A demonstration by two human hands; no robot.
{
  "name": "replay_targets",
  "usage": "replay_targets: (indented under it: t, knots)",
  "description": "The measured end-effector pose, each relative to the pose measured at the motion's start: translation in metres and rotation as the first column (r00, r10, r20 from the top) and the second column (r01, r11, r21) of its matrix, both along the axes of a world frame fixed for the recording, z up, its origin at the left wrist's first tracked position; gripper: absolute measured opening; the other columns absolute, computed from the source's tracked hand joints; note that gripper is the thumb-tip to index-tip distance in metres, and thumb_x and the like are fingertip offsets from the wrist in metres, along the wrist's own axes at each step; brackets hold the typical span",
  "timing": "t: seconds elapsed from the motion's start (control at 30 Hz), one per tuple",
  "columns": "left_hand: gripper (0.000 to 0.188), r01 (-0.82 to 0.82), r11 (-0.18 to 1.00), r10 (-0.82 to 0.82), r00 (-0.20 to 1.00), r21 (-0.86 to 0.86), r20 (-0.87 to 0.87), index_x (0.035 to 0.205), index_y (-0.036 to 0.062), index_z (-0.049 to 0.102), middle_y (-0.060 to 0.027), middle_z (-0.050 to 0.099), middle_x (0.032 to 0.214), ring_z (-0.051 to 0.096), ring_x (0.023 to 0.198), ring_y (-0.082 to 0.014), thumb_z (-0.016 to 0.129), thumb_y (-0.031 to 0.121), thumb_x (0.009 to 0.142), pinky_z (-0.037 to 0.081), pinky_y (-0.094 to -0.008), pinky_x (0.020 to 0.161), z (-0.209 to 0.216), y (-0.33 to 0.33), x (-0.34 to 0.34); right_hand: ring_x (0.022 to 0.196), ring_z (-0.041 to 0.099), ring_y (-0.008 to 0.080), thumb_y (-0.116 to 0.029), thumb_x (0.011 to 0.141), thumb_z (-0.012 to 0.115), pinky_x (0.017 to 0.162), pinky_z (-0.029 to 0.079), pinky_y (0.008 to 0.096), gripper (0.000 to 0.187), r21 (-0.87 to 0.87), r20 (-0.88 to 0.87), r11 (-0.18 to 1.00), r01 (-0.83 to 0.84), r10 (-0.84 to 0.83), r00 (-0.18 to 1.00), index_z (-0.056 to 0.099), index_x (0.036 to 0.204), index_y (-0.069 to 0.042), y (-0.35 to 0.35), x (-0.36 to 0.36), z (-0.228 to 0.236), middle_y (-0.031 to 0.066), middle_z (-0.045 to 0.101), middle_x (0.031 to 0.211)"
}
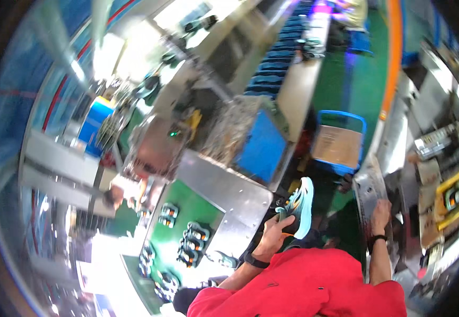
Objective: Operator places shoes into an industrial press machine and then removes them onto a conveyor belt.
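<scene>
My left hand (276,233) is closed around the ankle end of a sports shoe (304,206) with a pale turquoise sole and dark and orange parts. The shoe is held in the air beside the corner of a metal-edged table, its sole turned to the right. On the right, my right hand (381,214) is curled at the edge of a grey metal panel (371,185). What its fingers hold, if anything, is hidden. Left of my left hand, several similar shoes (192,243) stand on a green conveyor surface (208,203).
Ahead stands a box-like machine with a blue panel (262,147), and behind it runs a conveyor with dark slats (271,68). A blue-framed cart (339,142) stands on the green floor. Machinery with a yellow-framed fixture (453,198) lines the right. Another person (353,13) is far ahead.
</scene>
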State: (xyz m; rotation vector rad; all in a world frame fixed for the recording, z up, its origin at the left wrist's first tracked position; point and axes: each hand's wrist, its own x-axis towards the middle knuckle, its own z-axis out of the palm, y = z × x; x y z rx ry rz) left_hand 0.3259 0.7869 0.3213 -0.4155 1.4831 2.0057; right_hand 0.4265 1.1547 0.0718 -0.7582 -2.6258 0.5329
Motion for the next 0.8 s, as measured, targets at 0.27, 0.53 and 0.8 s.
replay_targets:
  t: [0.27, 0.53, 0.8]
  knots:
    - [0.030, -0.560, 0.826, 0.563, 0.824, -0.071, 0.054, 0.112, -0.0037, 0.062, -0.0140, 0.068, 0.099, 0.069, 0.084, -0.0274, 0.068, 0.002, 0.083, 0.059, -0.0411, 0.075, -0.060, -0.133, 0.007, 0.095, 0.056, 0.0364, -0.006, 0.087, 0.056, 0.085, 0.046, 0.0406, 0.016, -0.056, -0.069, 0.995, 0.084, -0.088, 0.994, 0.058, 0.102, -0.001, 0.003, -0.051, 0.080, 0.0177, 0.059, 0.096]
    - [0.031, -0.802, 0.575, 0.803, 0.591, -0.163, -0.077, 0.101, -0.0079, 0.064, -0.0150, 0.068, 0.092, 0.068, 0.074, -0.0282, 0.073, 0.002, 0.073, 0.058, -0.0391, 0.067, -0.176, -0.321, -0.062, 0.086, 0.064, 0.0149, -0.018, 0.095, 0.060, 0.076, 0.050, 0.0281, 0.020, 0.012, -0.523, 0.795, -0.607, 0.522, 0.674, 0.062, 0.107, -0.002, -0.136, -0.317, 0.347, 0.0089, 0.066, 0.094]
    - [0.057, -0.718, 0.096, 0.583, 0.602, -0.689, -0.546, 0.118, -0.0068, 0.049, -0.0247, 0.065, 0.100, 0.064, 0.091, -0.0409, 0.070, 0.019, 0.072, 0.051, -0.0425, 0.081, -0.273, -0.470, -0.117, 0.128, 0.050, 0.0221, -0.026, 0.092, 0.064, 0.107, 0.037, 0.0339, 0.050, 0.441, -0.113, 0.392, -0.808, 0.917, 0.383, 0.051, 0.137, -0.009, -0.318, -0.588, 0.517, 0.0117, 0.057, 0.135]
